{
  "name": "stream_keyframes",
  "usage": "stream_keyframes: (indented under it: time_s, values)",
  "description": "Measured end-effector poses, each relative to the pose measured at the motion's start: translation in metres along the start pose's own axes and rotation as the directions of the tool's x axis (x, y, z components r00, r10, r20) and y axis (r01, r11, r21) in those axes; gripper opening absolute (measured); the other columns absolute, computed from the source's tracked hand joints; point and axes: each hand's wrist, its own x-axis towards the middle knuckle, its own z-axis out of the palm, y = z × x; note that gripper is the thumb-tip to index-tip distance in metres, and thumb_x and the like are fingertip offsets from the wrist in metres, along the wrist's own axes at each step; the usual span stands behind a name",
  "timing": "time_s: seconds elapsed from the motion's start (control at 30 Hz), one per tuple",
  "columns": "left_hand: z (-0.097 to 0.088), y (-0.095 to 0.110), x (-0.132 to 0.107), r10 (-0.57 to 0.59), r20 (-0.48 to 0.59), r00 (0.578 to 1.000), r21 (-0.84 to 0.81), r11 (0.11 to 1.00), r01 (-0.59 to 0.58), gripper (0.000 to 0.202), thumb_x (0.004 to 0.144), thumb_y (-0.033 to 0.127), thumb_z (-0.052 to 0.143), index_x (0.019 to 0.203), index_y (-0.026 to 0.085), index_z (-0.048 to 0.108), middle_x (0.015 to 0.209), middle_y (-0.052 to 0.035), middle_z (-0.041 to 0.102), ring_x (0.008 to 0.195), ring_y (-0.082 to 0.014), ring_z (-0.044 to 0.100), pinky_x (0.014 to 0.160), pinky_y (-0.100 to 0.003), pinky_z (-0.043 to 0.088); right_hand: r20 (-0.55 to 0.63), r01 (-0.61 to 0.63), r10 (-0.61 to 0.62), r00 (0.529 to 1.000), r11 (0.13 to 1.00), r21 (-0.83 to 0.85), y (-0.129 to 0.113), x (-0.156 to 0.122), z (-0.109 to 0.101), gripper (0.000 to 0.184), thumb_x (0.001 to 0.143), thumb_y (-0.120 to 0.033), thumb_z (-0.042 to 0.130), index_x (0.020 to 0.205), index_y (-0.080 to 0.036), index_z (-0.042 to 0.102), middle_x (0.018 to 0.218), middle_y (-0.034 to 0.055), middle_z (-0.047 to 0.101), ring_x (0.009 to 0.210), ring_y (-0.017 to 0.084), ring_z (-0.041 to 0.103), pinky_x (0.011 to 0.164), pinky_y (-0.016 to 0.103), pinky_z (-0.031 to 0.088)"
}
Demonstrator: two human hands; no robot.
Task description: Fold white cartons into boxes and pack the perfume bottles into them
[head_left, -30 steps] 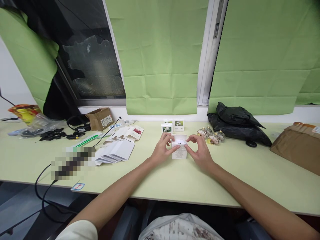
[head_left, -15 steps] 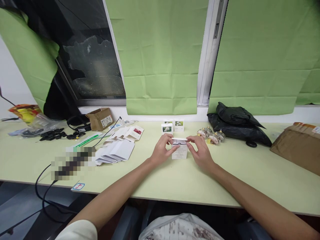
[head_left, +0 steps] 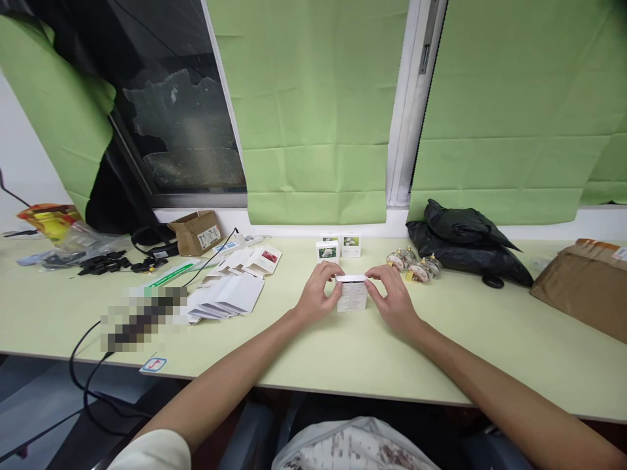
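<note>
A small white box [head_left: 351, 299] stands upright on the pale surface [head_left: 313, 356], in front of the person, printed text on its near side. The left hand [head_left: 316, 294] grasps its upper left corner between thumb and fingers, and the right hand [head_left: 392, 297] grips the upper right corner likewise. The lid [head_left: 351, 279] lies nearly level across the top, a dark gap showing under its near edge. Behind stand white boxes with flower pictures [head_left: 327, 252]; folded cartons [head_left: 234, 297] lie to the left, clear ornaments [head_left: 420, 269] to the right.
</note>
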Motion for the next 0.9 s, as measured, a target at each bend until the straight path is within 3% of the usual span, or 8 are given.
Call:
stream_keyframes:
  time_s: [0.3,0.9]
  values:
    - [0.0001,-0.0015,0.0,0.018,0.003,1.0,0.035,0.999,-0.018,0.015,0.101,0.024,0.054,0.114,0.023,0.06,0.109,-0.009,0.061,0.106,-0.0229,0.058,0.087,-0.039,0.053,0.039,-0.072,0.069,0.997,0.993,0.097,-0.0018,-0.0015,0.0006,0.015,0.105,-0.025,0.05,0.118,-0.027,0.056,0.121,0.0092,0.061,0.117,0.026,0.06,0.1,0.045,0.05]
    - [0.0001,0.0001,0.0014,0.038,0.022,0.999,0.038,0.998,-0.039,0.014,0.1,0.02,0.054,0.111,0.024,0.062,0.109,-0.0086,0.062,0.11,-0.0235,0.059,0.094,-0.042,0.052,0.104,-0.128,0.112,0.988,0.978,0.165,-0.0032,0.0,-0.0001,0.015,0.105,-0.027,0.048,0.113,-0.026,0.061,0.111,0.0078,0.058,0.107,0.025,0.059,0.093,0.041,0.051]
